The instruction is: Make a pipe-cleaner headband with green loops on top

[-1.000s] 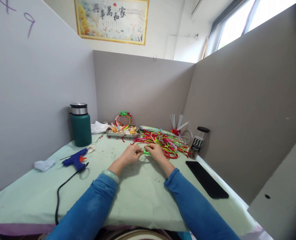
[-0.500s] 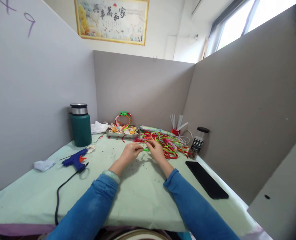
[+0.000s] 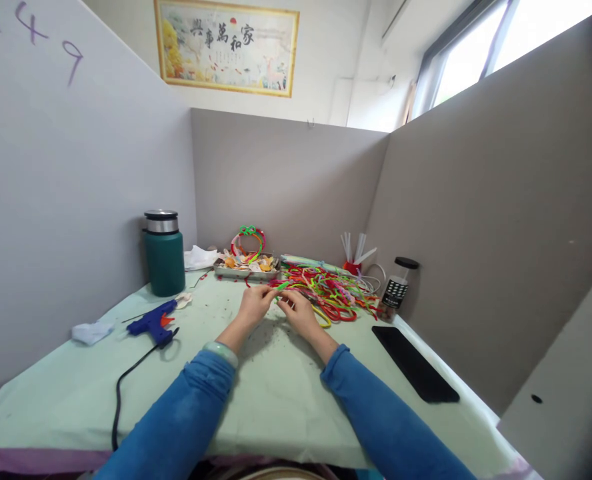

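Observation:
A short green pipe cleaner is pinched between my two hands, above the middle of the table. My left hand has its fingers closed on one end. My right hand grips it from the other side, its fingertips close to the left ones. Just beyond the right hand lies a tangled heap of pipe cleaners in red, green, yellow and pink. Behind my hands, a ring of twisted pipe cleaners with green loops on top stands in a metal tray of small flat pieces.
At the left are a blue glue gun with a black cord, a green bottle and crumpled paper. On the right stand a dark-lidded jar and a black flat slab. Glue sticks rise from a red holder. Grey partitions enclose the table.
Both hands have shifted slightly left and closer together. The green pipe cleaner now points up and to the right instead of lying level. The whole view has tilted a little.

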Available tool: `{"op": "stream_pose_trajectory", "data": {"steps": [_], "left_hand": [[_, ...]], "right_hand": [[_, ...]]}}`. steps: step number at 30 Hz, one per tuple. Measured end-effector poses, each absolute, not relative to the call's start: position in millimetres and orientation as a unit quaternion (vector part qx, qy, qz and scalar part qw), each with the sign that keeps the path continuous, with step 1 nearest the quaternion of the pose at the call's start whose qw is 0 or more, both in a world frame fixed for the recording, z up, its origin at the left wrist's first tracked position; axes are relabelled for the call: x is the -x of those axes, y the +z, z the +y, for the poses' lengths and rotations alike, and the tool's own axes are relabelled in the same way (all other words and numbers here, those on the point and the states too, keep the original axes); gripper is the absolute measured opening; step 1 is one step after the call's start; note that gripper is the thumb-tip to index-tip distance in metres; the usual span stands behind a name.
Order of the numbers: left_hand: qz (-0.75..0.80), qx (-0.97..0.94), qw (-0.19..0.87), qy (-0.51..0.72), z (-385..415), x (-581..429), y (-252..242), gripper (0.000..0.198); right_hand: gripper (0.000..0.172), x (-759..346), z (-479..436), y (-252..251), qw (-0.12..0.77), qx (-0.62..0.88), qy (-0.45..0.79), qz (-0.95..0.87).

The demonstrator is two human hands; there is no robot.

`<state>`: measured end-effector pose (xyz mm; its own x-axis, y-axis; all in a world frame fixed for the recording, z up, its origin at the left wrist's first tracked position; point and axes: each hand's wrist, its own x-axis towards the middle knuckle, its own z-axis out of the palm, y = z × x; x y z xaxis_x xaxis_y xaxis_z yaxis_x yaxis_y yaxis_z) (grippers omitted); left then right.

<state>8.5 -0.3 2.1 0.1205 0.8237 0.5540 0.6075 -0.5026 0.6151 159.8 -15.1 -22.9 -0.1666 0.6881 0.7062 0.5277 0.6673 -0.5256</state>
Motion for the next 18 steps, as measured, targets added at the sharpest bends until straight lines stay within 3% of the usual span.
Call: {"op": "stream_pose_trajectory", "data": {"steps": [12, 18], "left_hand": [[0.462, -0.776, 0.157, 0.400, -0.1, -6.6, 5.5, 0.035], [0.476, -0.776, 0.087, 0.404, 0.9, -6.7, 2.5, 0.026]], "right_hand": [[0.019, -164.5, -10.8, -21.9, 0.536, 0.442, 0.164, -0.700], [0.019, -164.0, -18.9, -17.6, 0.515, 0.403, 0.068, -0.754]]}}
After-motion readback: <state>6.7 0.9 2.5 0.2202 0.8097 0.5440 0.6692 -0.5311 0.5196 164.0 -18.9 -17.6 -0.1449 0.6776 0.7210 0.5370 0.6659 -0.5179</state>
